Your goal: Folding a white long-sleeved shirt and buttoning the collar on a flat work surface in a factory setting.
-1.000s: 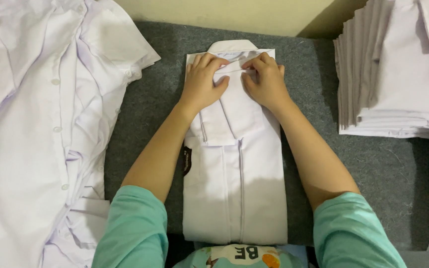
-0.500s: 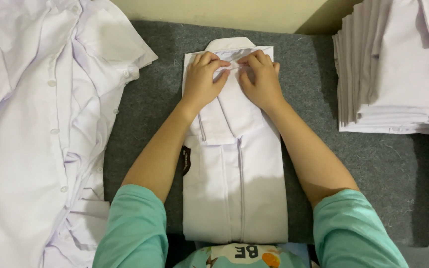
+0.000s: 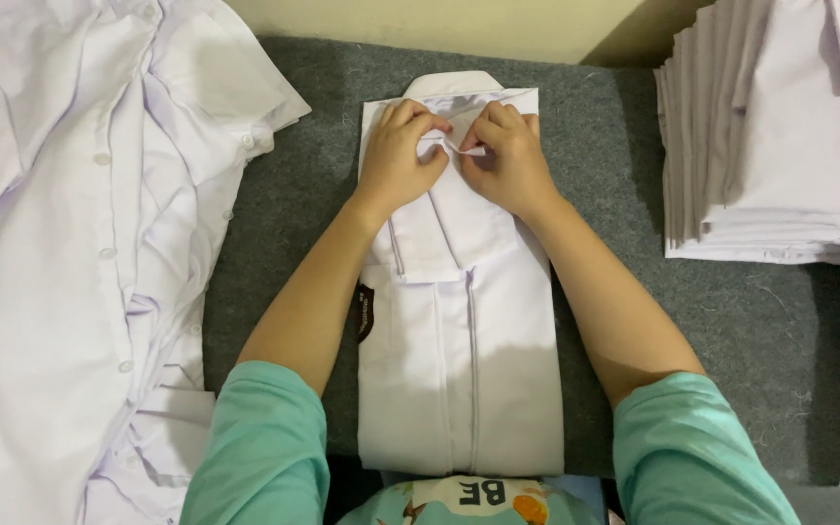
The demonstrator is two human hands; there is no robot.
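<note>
While both hands worked at the collar: the folded white shirt [image 3: 459,321] lay lengthwise on the grey felt table [image 3: 731,331].
Left hand [image 3: 396,160]: pinching collar fabric near the placket.
Right hand [image 3: 507,156]: pinching the opposite collar flap.
Risk: a hard tug would likely skew the fold or crease the collar.
Room: a loose shirt heap [image 3: 70,253] crowded the left edge, the folded shirt stack [image 3: 780,136] the right; bare felt remained between.

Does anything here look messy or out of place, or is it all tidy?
Mostly tidy: the folded white shirt under the left hand and right hand lies straight, and the stack of folded shirts is even. Only the heap of unfolded shirts on the grey mat is rumpled.
</note>
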